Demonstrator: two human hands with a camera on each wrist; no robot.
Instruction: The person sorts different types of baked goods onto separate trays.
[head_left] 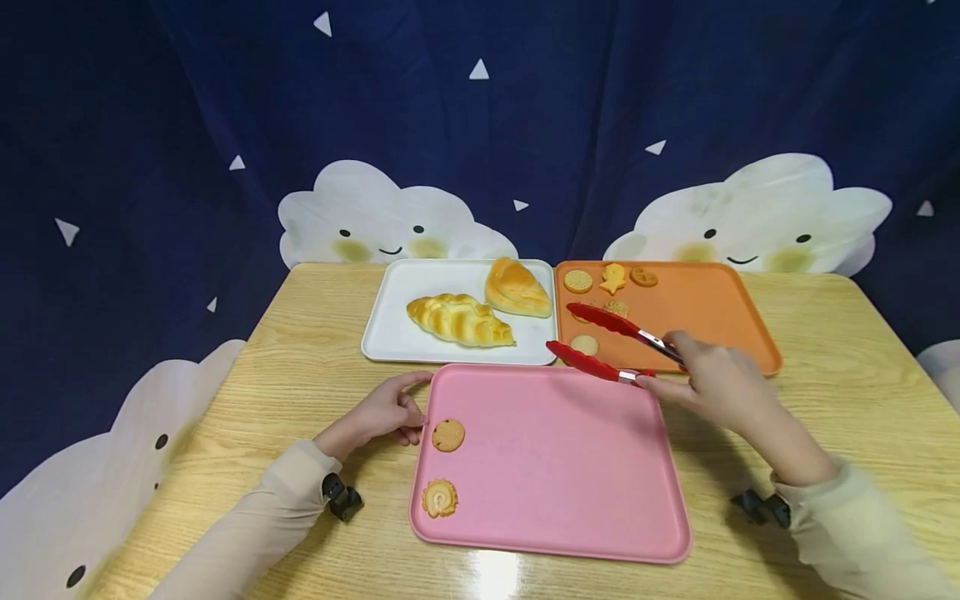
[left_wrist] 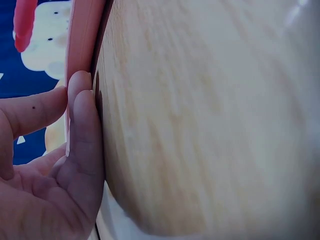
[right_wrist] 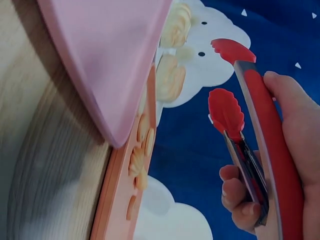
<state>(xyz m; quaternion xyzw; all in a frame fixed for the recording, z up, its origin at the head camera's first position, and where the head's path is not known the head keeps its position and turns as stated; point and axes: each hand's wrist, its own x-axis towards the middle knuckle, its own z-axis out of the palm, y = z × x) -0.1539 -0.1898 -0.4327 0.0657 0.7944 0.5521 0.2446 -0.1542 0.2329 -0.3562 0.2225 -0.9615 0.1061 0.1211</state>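
Observation:
My right hand (head_left: 723, 387) holds a pair of red-tipped tongs (head_left: 581, 360), their two arms spread apart with nothing between the tips. The tongs hover where the orange tray (head_left: 705, 312) meets the pink tray. In the right wrist view, thumb and fingers wrap the handles of the tongs (right_wrist: 272, 150). Near the tips lie a plain round cookie (head_left: 585, 344) and a swirled cookie (head_left: 617, 309), partly overlapped by the upper arm. My left hand (head_left: 382, 412) grips the left rim of the pink tray (head_left: 555, 467), fingers bent against its side in the left wrist view.
On the pink tray's left side lie a chip cookie (head_left: 448, 435) and a scalloped cookie (head_left: 439, 498). Behind, a white tray (head_left: 390, 329) bears a braided bread (head_left: 461, 321) and a folded pastry (head_left: 516, 287). A star-shaped cookie (head_left: 613, 278) is among several at the orange tray's left.

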